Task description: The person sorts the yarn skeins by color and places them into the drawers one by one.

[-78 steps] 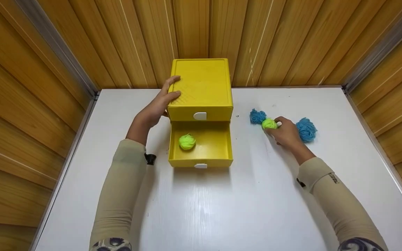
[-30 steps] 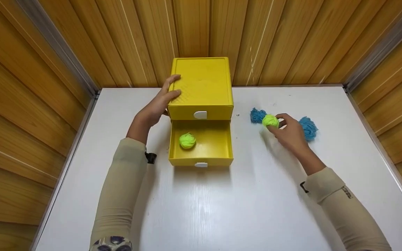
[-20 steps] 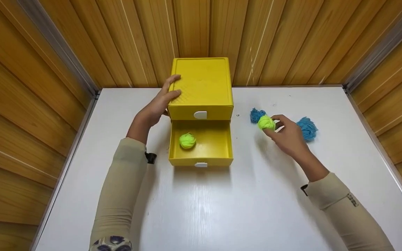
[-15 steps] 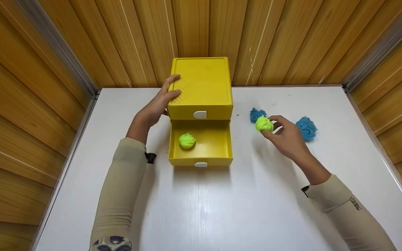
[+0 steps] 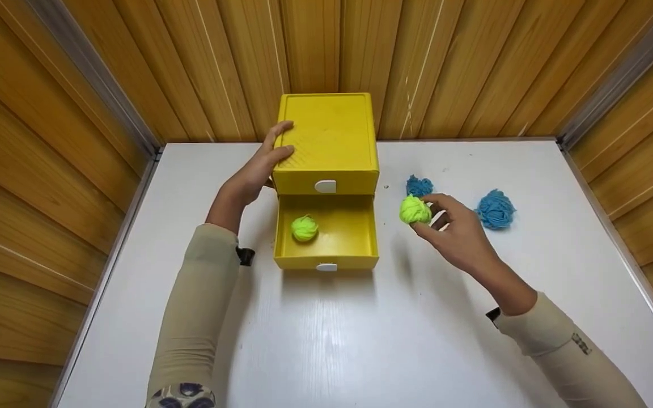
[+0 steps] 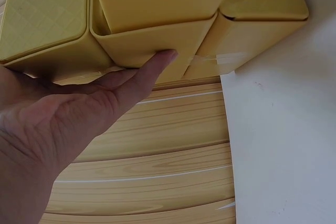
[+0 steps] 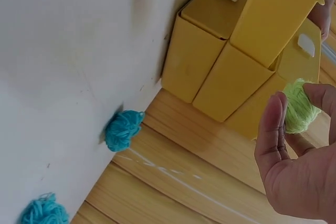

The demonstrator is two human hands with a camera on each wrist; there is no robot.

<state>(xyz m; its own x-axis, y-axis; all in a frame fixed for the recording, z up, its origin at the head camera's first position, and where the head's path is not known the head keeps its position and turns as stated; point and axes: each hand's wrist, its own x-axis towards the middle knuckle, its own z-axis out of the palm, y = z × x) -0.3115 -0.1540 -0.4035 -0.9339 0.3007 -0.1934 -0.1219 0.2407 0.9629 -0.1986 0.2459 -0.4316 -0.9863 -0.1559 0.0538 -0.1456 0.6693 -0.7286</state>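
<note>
Right of centre, the right hand (image 5: 459, 235) pinched a green ball (image 5: 415, 211) toward three o'clock from the cabinet (image 5: 332, 133); the left hand (image 5: 254, 171) pressed straight fingers against its nine o'clock side. A second ball (image 5: 304, 229) lay in the drawer (image 5: 350, 233).

A white tabletop (image 5: 326, 340) spreads across the middle and bottom of the head view, with wood-grain panels (image 5: 474, 62) at top and sides. Grey metal strips (image 5: 94, 73) run down the upper left and upper right. Right of centre lies a small blue yarn ball (image 5: 419, 185), farther right a larger blue ball (image 5: 496, 209)
</note>
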